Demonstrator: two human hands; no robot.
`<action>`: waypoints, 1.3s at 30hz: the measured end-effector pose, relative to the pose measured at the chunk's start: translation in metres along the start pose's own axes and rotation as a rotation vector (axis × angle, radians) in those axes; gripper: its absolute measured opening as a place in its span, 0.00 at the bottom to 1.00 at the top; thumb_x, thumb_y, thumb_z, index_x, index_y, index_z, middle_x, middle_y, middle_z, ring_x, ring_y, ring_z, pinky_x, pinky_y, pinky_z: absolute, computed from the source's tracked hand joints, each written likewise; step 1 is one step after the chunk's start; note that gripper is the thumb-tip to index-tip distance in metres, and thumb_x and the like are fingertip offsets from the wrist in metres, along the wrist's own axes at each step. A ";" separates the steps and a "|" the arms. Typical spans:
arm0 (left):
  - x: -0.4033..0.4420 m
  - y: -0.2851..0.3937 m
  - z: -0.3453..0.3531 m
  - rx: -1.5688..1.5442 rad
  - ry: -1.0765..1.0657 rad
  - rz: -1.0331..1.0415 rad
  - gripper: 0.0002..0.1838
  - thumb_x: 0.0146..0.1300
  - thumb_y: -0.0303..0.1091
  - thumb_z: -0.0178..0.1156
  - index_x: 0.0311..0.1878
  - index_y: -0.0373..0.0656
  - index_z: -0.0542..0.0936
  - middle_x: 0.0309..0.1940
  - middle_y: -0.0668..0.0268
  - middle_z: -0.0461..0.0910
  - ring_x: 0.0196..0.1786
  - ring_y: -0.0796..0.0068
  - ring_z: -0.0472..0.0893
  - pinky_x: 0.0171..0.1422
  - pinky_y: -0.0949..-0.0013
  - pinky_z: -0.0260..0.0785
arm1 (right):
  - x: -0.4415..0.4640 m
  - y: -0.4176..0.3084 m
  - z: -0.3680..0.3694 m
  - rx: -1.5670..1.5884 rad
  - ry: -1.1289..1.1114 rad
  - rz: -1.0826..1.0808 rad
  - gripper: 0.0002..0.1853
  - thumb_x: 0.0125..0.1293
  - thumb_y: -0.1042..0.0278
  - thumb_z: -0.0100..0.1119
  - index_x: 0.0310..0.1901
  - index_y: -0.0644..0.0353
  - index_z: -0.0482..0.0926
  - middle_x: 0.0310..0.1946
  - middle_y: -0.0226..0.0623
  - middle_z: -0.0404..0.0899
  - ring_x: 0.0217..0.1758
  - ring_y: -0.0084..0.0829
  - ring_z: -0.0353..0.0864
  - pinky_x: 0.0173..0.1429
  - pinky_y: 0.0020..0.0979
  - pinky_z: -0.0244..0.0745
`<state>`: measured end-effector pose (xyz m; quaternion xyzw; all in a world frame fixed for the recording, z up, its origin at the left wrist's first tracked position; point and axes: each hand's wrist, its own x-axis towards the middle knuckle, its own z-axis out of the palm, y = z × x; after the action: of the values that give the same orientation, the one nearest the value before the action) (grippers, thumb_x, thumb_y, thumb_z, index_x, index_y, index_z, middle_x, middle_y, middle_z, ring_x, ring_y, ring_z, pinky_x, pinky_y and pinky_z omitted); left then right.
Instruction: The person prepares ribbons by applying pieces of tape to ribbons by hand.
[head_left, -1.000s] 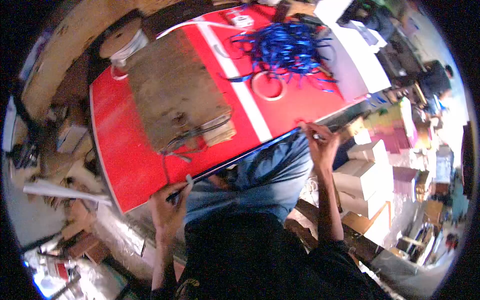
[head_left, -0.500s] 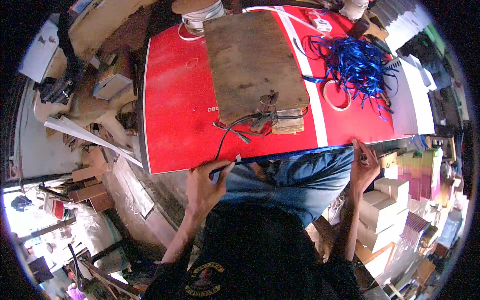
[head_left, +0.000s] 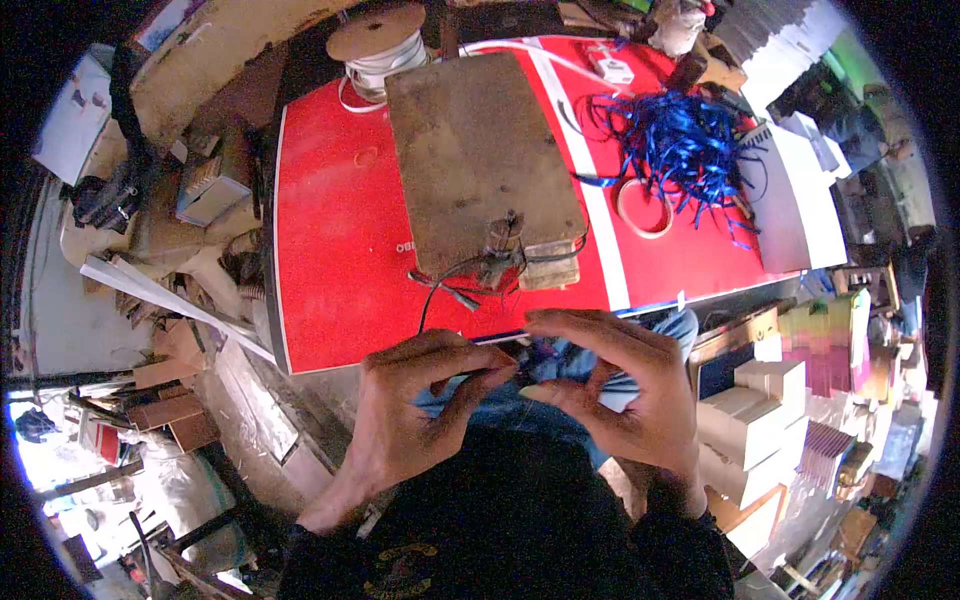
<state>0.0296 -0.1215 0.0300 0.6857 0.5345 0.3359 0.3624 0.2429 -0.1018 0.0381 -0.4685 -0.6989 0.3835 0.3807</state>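
Observation:
My left hand [head_left: 425, 405] is in front of the table's near edge, over my lap, with thumb and fingertips pinched together. Whatever is in that pinch, if anything, is too small to make out. Facing it, my right hand [head_left: 635, 390] is open, its thumb and forefinger spread apart around a gap. Behind the fingers, a thin blue strip [head_left: 655, 304] shows along the near edge of the red tabletop [head_left: 335, 250]; my hands hide its middle. A tangled pile of shiny blue ribbon [head_left: 685, 150] lies on the right of the tabletop.
A worn wooden board [head_left: 480, 150] lies mid-table, with black cords and a small block [head_left: 552, 268] at its near end. Behind it stands a spool of white cord [head_left: 385, 60]. A tape ring [head_left: 645, 210] is beside the ribbon. White boxes [head_left: 755, 410] are stacked at right.
Both hands have come from far apart along the table edge to close together over my lap. The right hand has let go of the blue ribbon stretched there. The view has shifted slightly.

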 end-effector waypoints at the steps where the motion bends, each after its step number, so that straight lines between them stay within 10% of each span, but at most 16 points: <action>1: 0.005 0.005 -0.003 0.000 -0.005 0.062 0.10 0.57 0.21 0.69 0.43 0.41 0.87 0.33 0.61 0.86 0.29 0.74 0.82 0.32 0.72 0.72 | 0.007 -0.002 -0.001 0.082 -0.119 -0.008 0.12 0.57 0.74 0.74 0.43 0.63 0.86 0.44 0.37 0.88 0.33 0.21 0.84 0.31 0.22 0.74; 15: 0.095 -0.012 -0.026 0.049 0.221 0.199 0.06 0.60 0.27 0.67 0.39 0.38 0.87 0.33 0.56 0.87 0.36 0.63 0.88 0.41 0.65 0.78 | 0.116 0.016 -0.016 -0.107 -0.097 -0.180 0.08 0.64 0.68 0.67 0.39 0.64 0.85 0.33 0.41 0.85 0.32 0.30 0.84 0.38 0.29 0.76; 17: 0.103 -0.028 -0.023 0.097 0.235 0.195 0.08 0.63 0.32 0.68 0.42 0.39 0.88 0.33 0.62 0.88 0.35 0.75 0.85 0.40 0.70 0.76 | 0.126 0.035 -0.009 -0.105 -0.110 -0.216 0.09 0.64 0.67 0.66 0.39 0.65 0.85 0.34 0.45 0.85 0.34 0.34 0.85 0.39 0.31 0.77; 22: 0.111 -0.041 -0.020 0.092 0.221 0.145 0.08 0.62 0.30 0.68 0.41 0.38 0.87 0.34 0.58 0.88 0.37 0.71 0.87 0.42 0.68 0.77 | 0.136 0.053 -0.003 -0.090 -0.181 -0.160 0.05 0.66 0.74 0.66 0.41 0.66 0.84 0.33 0.35 0.84 0.34 0.17 0.77 0.37 0.24 0.72; 39: 0.160 -0.065 -0.031 0.193 0.211 0.067 0.09 0.61 0.34 0.69 0.41 0.39 0.87 0.38 0.54 0.88 0.43 0.57 0.88 0.49 0.61 0.78 | 0.196 0.074 0.002 -0.125 -0.237 -0.160 0.07 0.65 0.72 0.67 0.41 0.65 0.86 0.33 0.39 0.86 0.36 0.22 0.82 0.43 0.27 0.77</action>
<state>0.0041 0.0497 0.0024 0.6958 0.5761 0.3650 0.2252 0.2149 0.1030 0.0049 -0.3858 -0.7965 0.3601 0.2951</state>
